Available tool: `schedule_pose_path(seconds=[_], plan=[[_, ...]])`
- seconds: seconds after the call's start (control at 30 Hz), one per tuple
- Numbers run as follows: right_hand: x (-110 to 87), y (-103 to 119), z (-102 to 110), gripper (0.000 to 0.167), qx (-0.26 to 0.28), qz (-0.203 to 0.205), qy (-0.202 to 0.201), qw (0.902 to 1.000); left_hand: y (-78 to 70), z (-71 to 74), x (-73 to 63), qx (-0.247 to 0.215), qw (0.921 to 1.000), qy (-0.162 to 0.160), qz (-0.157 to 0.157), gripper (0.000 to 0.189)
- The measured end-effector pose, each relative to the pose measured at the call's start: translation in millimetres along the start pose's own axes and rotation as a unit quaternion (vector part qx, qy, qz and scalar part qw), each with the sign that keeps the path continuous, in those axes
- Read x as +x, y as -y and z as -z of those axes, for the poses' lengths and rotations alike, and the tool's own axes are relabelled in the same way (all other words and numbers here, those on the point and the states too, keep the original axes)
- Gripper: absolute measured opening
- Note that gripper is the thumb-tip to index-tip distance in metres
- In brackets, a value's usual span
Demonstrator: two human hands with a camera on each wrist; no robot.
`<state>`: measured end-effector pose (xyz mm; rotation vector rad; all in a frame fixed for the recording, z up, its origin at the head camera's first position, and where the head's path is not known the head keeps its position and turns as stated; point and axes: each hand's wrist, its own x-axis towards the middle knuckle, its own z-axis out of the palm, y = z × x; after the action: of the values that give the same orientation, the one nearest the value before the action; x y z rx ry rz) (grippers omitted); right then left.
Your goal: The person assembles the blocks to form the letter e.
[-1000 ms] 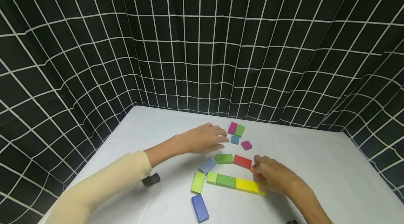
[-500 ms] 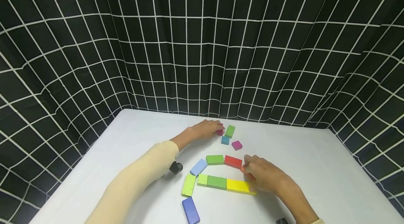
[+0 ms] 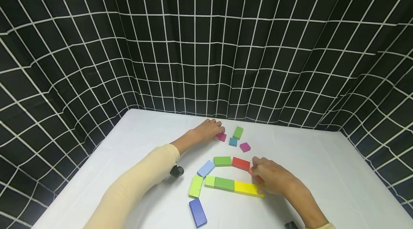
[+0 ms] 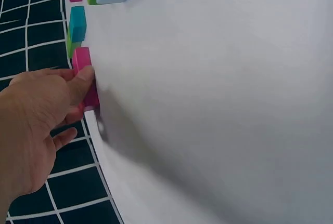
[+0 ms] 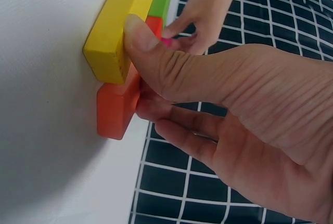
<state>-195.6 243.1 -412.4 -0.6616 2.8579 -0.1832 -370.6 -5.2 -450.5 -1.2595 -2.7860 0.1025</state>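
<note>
My left hand [image 3: 208,130] pinches a magenta block [image 4: 86,81] between thumb and fingers at the far side of the table. With its fingers curled behind an orange block [image 5: 111,110], my right hand [image 3: 273,176] also has its thumb on the end of a long yellow block [image 3: 246,188]. Yellow, green [image 3: 224,184] and small light green [image 3: 209,181] blocks form a straight row. Around that row curves a line of dark blue [image 3: 198,213], lime [image 3: 195,186], light blue [image 3: 205,168], green [image 3: 222,161], red [image 3: 240,163] and orange blocks.
Beyond the curve lie a loose green block [image 3: 238,133], a teal block [image 3: 233,142] and another magenta block [image 3: 245,147]. A black curtain [image 3: 193,42] with white grid lines surrounds the white table [image 3: 322,171].
My left hand has reached to the far side, taken hold of the magenta block and drawn it left, away from the loose green one. The right hand stays at the orange and yellow blocks.
</note>
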Motion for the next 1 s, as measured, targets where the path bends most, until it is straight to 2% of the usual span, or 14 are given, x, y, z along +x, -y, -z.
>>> schedule_pose_path(seconds=[0.1,0.2,0.27,0.4,0.5,0.6,0.73,0.87,1.0], plan=[[1.4,1,0,0.03,0.003,-0.001,0.0,1.0,0.5,2.0,-10.6,0.014,0.9996,-0.024,-0.01,0.028],[2.1,1,-1,0.031,0.007,-0.003,0.003,1.0,-6.8,13.7,-27.1,0.013,0.9976,-0.055,-0.038,0.027],[2.3,0,-1,0.032,0.007,0.001,0.001,1.0,-17.9,27.3,-43.3,0.011,0.9953,-0.072,-0.064,0.029],[2.1,-1,-2,0.033,0.003,0.013,-0.003,0.9999,-50.0,57.9,-85.1,0.005,0.9895,-0.077,-0.122,0.035],[1.9,-1,-1,0.033,0.0,0.017,-0.006,0.9998,-72.6,69.9,-114.3,0.008,0.9841,-0.078,-0.16,0.036],[1.9,-3,-1,0.034,-0.003,0.017,-0.009,0.9998,-92.0,71.9,-137.6,0.012,0.9784,-0.073,-0.193,0.035],[2.0,-4,-2,0.034,-0.001,0.006,-0.004,1.0,-113.9,67.8,-161.4,0.0,0.9696,-0.045,-0.24,0.035],[2.1,-2,-3,0.032,-0.001,0.005,-0.004,1.0,-129.1,61.2,-178.4,-0.019,0.9588,-0.014,-0.283,0.036],[2.8,-1,-2,0.031,-0.003,0.016,-0.01,0.9998,-138.6,50.4,-190.4,-0.013,0.9508,-0.016,-0.309,0.03]])
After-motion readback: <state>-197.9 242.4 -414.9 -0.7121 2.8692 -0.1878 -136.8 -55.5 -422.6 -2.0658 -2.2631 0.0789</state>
